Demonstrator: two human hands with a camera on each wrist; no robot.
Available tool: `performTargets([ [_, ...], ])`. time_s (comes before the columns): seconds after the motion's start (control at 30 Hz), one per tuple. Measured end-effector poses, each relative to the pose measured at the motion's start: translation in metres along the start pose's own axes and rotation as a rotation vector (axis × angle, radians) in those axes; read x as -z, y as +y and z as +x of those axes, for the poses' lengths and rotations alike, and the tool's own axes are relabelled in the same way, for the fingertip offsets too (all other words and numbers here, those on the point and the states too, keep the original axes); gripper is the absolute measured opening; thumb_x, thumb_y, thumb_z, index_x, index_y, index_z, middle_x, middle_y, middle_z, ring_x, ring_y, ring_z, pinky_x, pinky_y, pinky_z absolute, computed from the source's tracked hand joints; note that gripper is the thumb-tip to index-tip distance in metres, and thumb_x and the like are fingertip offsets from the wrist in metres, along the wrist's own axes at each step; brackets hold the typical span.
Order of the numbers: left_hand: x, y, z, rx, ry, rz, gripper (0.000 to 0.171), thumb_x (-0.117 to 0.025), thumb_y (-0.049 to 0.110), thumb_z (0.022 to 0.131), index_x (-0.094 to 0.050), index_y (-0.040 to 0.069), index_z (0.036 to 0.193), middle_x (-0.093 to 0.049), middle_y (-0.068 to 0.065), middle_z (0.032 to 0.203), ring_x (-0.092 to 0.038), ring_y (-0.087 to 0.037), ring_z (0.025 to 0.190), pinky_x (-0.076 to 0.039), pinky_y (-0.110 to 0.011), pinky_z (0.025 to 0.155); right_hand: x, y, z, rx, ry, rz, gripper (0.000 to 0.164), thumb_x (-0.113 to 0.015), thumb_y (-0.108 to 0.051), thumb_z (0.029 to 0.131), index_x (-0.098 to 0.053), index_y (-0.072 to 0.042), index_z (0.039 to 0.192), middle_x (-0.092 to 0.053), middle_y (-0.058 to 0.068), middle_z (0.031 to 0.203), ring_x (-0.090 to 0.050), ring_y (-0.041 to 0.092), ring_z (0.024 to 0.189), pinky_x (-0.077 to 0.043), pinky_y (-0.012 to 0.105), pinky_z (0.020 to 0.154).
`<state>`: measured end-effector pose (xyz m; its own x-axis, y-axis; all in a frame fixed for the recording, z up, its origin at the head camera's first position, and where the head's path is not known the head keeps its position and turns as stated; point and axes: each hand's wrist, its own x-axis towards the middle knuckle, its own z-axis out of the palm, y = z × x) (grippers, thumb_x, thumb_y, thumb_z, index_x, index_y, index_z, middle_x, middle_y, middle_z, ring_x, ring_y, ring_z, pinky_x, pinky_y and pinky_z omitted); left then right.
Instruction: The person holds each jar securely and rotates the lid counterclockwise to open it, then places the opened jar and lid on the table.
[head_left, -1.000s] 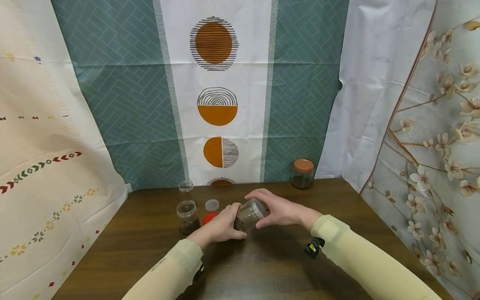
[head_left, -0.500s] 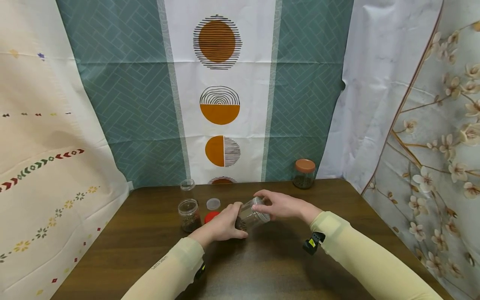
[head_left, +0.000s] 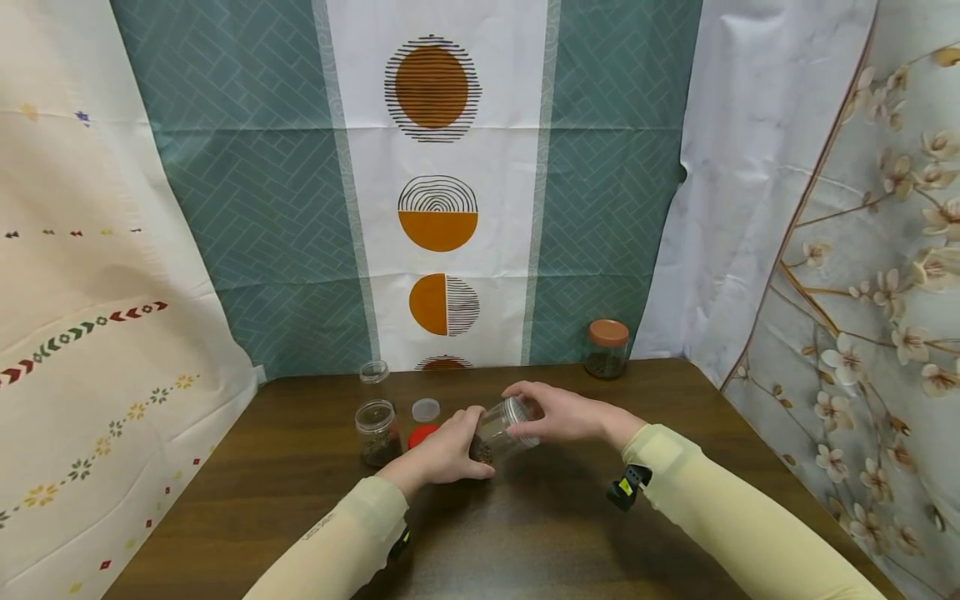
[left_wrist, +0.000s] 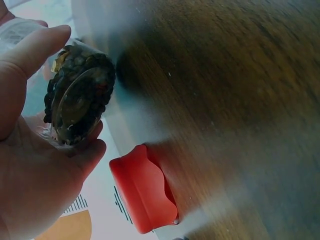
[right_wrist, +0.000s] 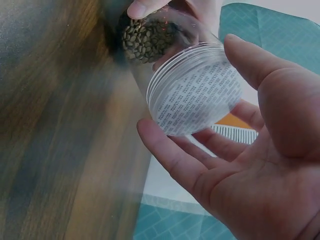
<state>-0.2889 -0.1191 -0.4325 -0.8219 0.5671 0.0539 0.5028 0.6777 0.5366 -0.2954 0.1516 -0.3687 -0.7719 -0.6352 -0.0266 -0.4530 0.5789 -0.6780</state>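
Note:
My left hand [head_left: 448, 448] grips the lower end of a clear jar [head_left: 493, 425], tilted with its mouth to the right. Small brown bean-like grains [right_wrist: 145, 42] are gathered at the jar's bottom, near the left fingertips. Over the jar's ridged mouth is a clear lid [right_wrist: 197, 97] with rows of print. My right hand [head_left: 558, 414] holds this lid between thumb and fingers, the thumb at one edge and the index fingertip at the opposite one. In the left wrist view, a red piece with a wavy edge [left_wrist: 145, 190] stands on the table below the left hand.
On the wooden table [head_left: 315, 517], an uncovered jar of dark grains [head_left: 378, 433] stands left of the hands. A smaller clear jar [head_left: 373, 374] is behind it, beside a small clear disc [head_left: 425, 409]. An orange-lidded jar [head_left: 606, 348] stands at the back right.
My right hand's fingers and thumb have shifted about the lid, turning round its edge. My left hand keeps its grip, and the jar stays at nearly the same tilt.

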Motion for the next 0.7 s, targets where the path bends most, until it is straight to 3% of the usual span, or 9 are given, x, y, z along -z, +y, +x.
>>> performTargets([
  [0.2,-0.0009,0.0018,-0.0007,-0.018,0.013,0.004,0.089,-0.096,0.029,0.089,-0.043,-0.001,0.153,-0.058,-0.019,0.131,-0.055,-0.027,0.115,-0.055,-0.049,0.101,-0.0001,0.0030,-0.0021,0.059,0.016,-0.050,0.067,-0.085,-0.036,0.100,-0.054,-0.020,0.157,-0.054,0.007,0.146,-0.057,0.029,0.127,-0.054,0.052,0.104],
  [0.7,-0.0018,0.0006,-0.0013,-0.023,0.030,-0.005,0.089,-0.096,0.030,0.088,-0.043,-0.001,0.153,-0.058,-0.020,0.133,-0.056,-0.028,0.116,-0.055,-0.051,0.101,-0.0037,0.0080,-0.0015,0.164,0.046,-0.083,0.079,-0.092,-0.014,0.093,-0.051,-0.011,0.161,-0.049,0.011,0.156,-0.056,0.034,0.127,-0.055,0.044,0.098],
])
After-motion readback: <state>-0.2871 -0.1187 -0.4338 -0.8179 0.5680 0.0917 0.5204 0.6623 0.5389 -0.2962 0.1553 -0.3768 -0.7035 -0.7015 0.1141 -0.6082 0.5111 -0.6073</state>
